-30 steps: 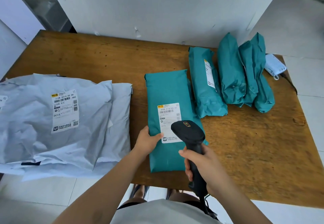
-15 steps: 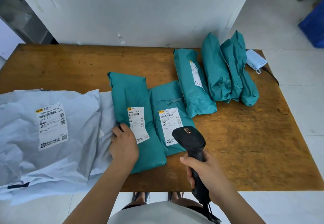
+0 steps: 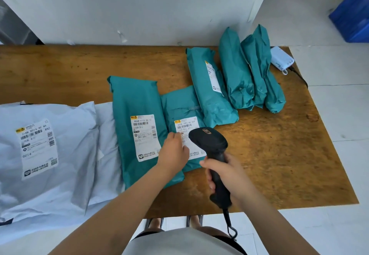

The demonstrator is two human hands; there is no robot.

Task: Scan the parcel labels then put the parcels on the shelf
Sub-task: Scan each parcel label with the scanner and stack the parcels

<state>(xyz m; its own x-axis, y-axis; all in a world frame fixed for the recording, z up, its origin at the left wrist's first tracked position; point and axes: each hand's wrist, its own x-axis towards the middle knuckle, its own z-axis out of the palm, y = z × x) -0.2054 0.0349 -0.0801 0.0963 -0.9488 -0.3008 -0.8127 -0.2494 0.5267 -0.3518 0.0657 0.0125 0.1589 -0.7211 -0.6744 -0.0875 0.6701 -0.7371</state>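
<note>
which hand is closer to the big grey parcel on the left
Left. The left hand touches the middle teal parcel, with only the 0115 parcel between it and the grey parcel. The right hand grips the scanner further right, past the left hand.

A worn brown wooden table (image 3: 279,155) stands against a white wall (image 3: 139,5), and at its left end lie two pale grey mailers, the labelled upper mailer (image 3: 60,155) stacked on the lower mailer (image 3: 107,135), both hanging over the near edge. Near the middle a flat teal parcel (image 3: 135,99) with a white label overlaps the lower mailer's edge and the second teal parcel (image 3: 179,105) just beside it, on whose far end a third teal parcel (image 3: 201,79) rests tilted. Three more teal parcels (image 3: 235,71) lean side by side toward the far right corner, where a small pale blue device (image 3: 280,58) sits
</note>
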